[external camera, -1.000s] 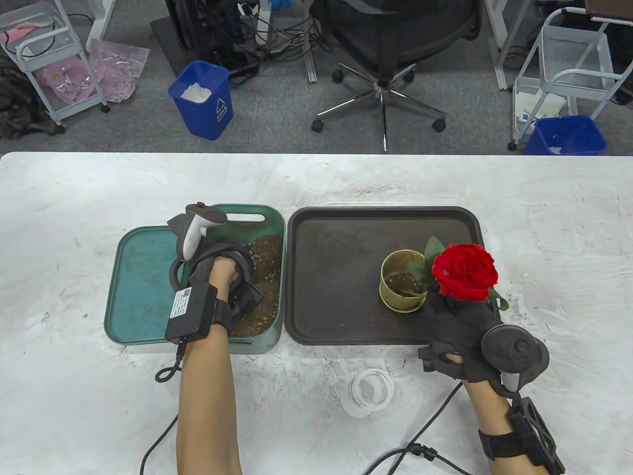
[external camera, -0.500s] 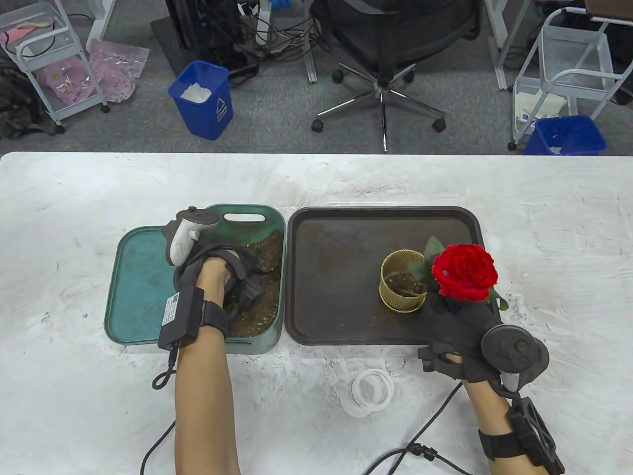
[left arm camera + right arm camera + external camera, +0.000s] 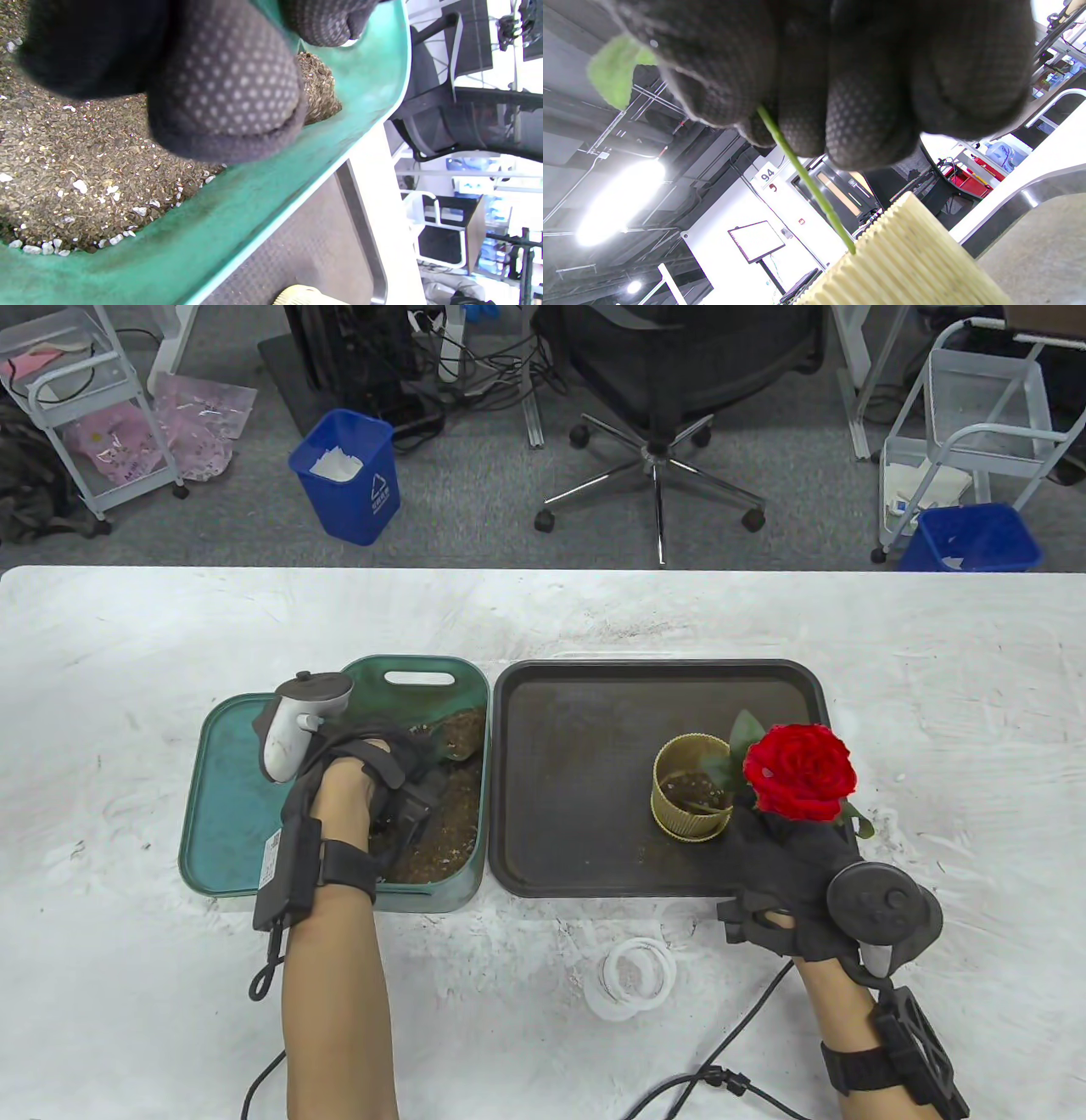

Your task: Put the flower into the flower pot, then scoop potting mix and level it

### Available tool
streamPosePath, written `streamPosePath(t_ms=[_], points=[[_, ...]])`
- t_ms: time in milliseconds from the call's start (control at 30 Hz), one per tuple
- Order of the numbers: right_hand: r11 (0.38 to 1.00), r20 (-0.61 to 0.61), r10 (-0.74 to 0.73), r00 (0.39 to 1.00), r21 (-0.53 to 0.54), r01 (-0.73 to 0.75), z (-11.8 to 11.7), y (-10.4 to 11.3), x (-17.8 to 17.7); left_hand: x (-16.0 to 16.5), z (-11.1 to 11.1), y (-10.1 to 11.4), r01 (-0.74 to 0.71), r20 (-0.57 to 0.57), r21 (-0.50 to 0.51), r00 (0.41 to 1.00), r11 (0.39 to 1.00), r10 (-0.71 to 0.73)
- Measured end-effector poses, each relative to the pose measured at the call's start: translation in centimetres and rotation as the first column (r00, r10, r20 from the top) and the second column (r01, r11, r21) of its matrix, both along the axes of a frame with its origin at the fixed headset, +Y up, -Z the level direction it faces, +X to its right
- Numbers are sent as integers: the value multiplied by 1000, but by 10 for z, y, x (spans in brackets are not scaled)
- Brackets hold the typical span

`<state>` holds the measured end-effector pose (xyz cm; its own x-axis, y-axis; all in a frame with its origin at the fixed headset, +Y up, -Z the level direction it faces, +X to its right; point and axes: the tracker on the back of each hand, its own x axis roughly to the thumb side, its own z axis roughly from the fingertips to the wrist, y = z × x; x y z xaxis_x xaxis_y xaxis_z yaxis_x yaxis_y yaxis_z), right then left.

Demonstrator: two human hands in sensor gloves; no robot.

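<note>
A red rose leans over a ribbed cream flower pot on the black tray. My right hand pinches the rose's green stem just above the pot, and the stem's foot goes into the pot. The fingers are curled round the stem. My left hand is inside the green bin of potting mix. It grips a scoop heaped with mix; the handle is hidden by the glove. My left fingers fill the left wrist view.
The bin's green lid lies to its left. White plastic rings and glove cables lie on the table near the front edge. Beyond the far edge are an office chair, blue waste bins and carts.
My left hand has drawn back and to the left and turned, and the scoop has come up out of the mix with a heap on it. The right hand and rose have stayed put.
</note>
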<state>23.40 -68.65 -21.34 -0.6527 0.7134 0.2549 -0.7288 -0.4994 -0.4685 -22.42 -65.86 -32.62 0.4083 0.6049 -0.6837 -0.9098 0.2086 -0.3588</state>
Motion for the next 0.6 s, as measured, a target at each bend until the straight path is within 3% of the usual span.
streamPosePath(t_ms=[400, 600], points=[[1000, -5, -21, 1000, -10, 21, -1, 0, 2, -23, 29, 28, -66, -78, 90, 994, 994, 74], [999, -5, -37, 999, -17, 37, -1, 0, 3, -28, 43, 45, -123, -47, 167, 990, 978, 133]])
